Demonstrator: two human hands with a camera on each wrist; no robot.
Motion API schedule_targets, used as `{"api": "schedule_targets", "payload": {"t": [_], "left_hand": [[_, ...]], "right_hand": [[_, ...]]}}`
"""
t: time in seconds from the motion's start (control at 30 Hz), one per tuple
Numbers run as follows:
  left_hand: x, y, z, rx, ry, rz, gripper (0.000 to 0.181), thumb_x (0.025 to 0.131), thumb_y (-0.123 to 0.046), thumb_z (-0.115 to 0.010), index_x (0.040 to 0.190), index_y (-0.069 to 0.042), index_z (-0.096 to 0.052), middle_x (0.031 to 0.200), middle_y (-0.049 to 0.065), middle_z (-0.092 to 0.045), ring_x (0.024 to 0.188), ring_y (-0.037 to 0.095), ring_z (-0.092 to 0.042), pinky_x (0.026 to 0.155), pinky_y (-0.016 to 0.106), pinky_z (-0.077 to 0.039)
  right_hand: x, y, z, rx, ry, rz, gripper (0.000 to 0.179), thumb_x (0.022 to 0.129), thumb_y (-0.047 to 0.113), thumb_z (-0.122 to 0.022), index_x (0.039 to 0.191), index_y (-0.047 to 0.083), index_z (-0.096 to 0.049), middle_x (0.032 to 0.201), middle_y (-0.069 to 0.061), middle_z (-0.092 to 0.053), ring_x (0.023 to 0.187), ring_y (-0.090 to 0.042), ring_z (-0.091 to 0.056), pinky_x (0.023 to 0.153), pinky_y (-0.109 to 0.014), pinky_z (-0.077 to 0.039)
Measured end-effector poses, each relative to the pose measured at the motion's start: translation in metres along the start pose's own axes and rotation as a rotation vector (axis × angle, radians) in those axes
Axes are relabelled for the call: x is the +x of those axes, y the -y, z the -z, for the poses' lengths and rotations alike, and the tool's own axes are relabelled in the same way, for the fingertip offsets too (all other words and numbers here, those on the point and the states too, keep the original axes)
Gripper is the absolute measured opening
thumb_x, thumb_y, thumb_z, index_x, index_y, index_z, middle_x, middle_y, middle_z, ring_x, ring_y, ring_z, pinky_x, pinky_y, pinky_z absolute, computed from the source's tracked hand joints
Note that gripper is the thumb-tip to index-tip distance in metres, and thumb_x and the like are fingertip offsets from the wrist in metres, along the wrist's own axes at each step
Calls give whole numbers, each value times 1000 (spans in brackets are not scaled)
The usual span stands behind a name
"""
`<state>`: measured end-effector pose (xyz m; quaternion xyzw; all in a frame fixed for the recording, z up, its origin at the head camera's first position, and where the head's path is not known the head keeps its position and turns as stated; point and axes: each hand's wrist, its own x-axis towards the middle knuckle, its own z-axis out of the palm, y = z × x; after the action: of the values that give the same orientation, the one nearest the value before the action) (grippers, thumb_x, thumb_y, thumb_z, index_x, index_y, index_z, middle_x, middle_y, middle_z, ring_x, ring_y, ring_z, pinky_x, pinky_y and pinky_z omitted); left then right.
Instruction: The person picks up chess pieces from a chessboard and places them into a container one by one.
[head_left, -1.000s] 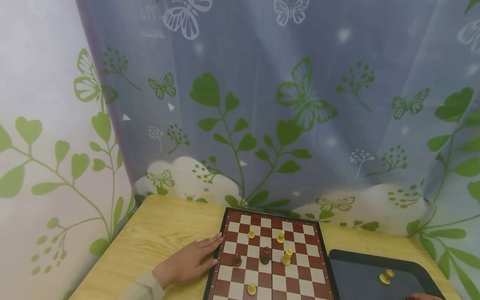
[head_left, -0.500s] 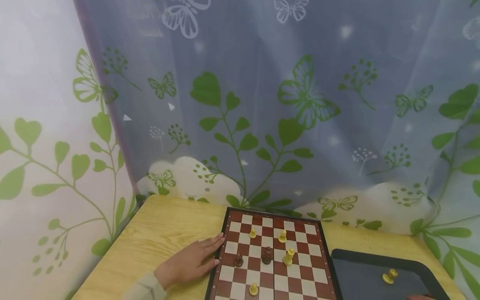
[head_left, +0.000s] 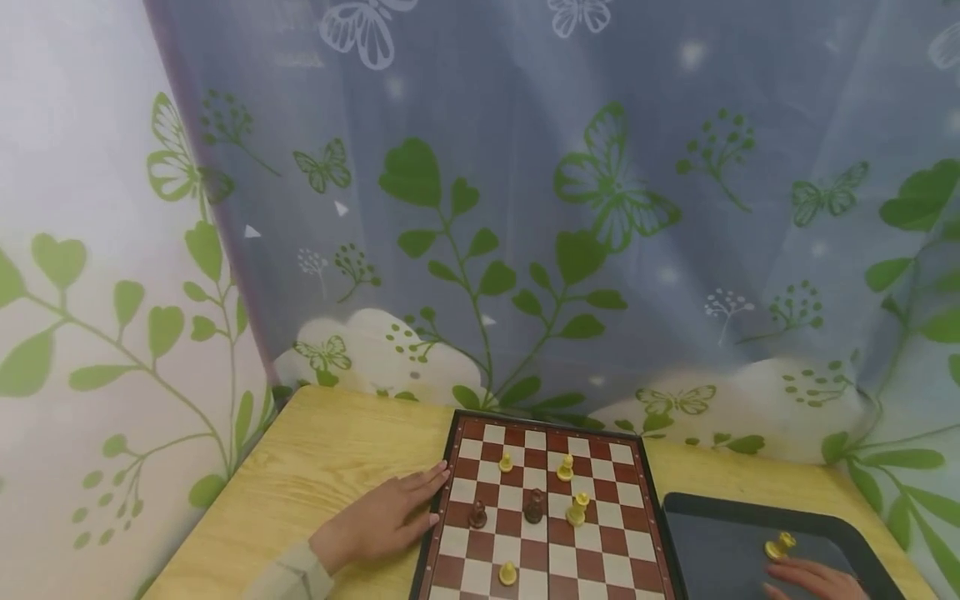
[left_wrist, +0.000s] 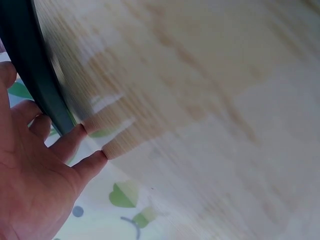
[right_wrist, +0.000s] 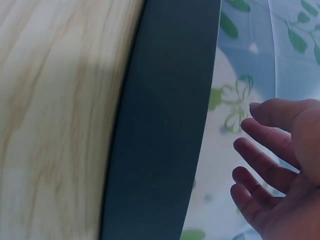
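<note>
A red-and-white chessboard (head_left: 527,533) lies on the table, bearing several yellow and dark brown chess pieces. Among them are a yellow pawn (head_left: 507,573), a taller yellow piece (head_left: 577,509) and a dark piece (head_left: 534,506). My left hand (head_left: 382,517) rests at the board's left edge, its extended fingertips touching the black rim (left_wrist: 42,65). Over the dark tray (head_left: 720,542) on the right is my right hand (head_left: 817,579), its fingers just below a yellow chess piece (head_left: 780,547) standing tilted there. The right wrist view shows loosely bent, spread fingers (right_wrist: 265,165) with nothing held.
The wooden table (head_left: 337,450) runs up to a curtain (head_left: 480,208) printed with leaves and butterflies, behind and at both sides. The tray's raised rim (head_left: 757,508) stands close beside the board's right edge.
My right hand has come farther into the head view, moving up and left over the tray toward the yellow piece. The left hand and the pieces on the board have stayed put.
</note>
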<state>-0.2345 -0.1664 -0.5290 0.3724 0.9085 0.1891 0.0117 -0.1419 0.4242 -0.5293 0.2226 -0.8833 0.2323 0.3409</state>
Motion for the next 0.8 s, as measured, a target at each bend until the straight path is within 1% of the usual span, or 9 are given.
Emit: {"api": "schedule_targets", "payload": {"t": [0.03,0.1,0.2,0.27,0.37,0.53,0.57,0.67,0.8], "left_hand": [[0,0,0,-4,-3,2,61,110,-44,-39,159,-7,-35,166,9,-31,144,35,-44,111,63,-40],[-1,1,0,-10,-5,5,61,110,-44,-40,159,-8,-35,166,8,-31,144,35,-44,110,64,-40],[0,1,1,-14,-3,2,62,109,-44,-40,159,-8,-35,166,9,-31,144,36,-43,110,65,-40],[1,1,1,-12,1,4,62,109,-45,-39,159,-8,-35,166,8,-30,144,35,-43,111,64,-40],[3,1,2,-8,5,6,63,109,-46,-38,159,-8,-34,166,8,-30,145,34,-42,112,61,-40],[3,2,1,-8,9,9,62,109,-46,-38,159,-8,-35,166,8,-30,145,33,-42,112,60,-40],[3,2,2,-9,8,8,62,109,-45,-39,159,-8,-35,166,9,-31,145,34,-42,112,60,-40],[1,1,2,-7,1,2,61,109,-45,-40,158,-7,-36,165,9,-31,145,35,-43,111,62,-41],[2,1,1,-13,5,3,62,109,-45,-39,158,-8,-36,166,8,-31,144,33,-43,110,61,-42]], "right_hand": [[4,10,-6,-9,-42,-56,47,46,-9,-90,84,16,-80,100,34,-61,79,18,-59,63,-2,-43],[12,25,-14,-9,-50,-153,38,53,-10,-89,83,12,-80,96,32,-63,80,16,-59,66,-1,-42],[20,44,-21,-43,-1,-258,28,65,-6,-88,86,10,-80,94,31,-64,81,14,-58,65,-7,-46],[26,54,-24,-74,47,-291,25,70,-3,-87,89,12,-81,92,27,-66,82,12,-58,64,-16,-51],[37,67,-30,-111,112,-276,26,72,0,-86,91,16,-80,91,18,-71,83,8,-59,62,-32,-55],[53,88,-44,-57,200,-261,29,75,0,-85,98,17,-79,97,4,-73,90,-9,-65,71,-40,-57],[56,93,-47,-56,218,-274,28,77,2,-84,99,18,-79,99,5,-72,92,-11,-64,73,-41,-57],[66,105,-53,-15,249,-248,29,79,1,-83,103,16,-79,104,3,-71,99,-22,-63,82,-46,-57],[83,116,-57,22,320,-246,27,84,3,-80,106,18,-78,108,7,-68,102,-23,-62,89,-47,-56]]}}
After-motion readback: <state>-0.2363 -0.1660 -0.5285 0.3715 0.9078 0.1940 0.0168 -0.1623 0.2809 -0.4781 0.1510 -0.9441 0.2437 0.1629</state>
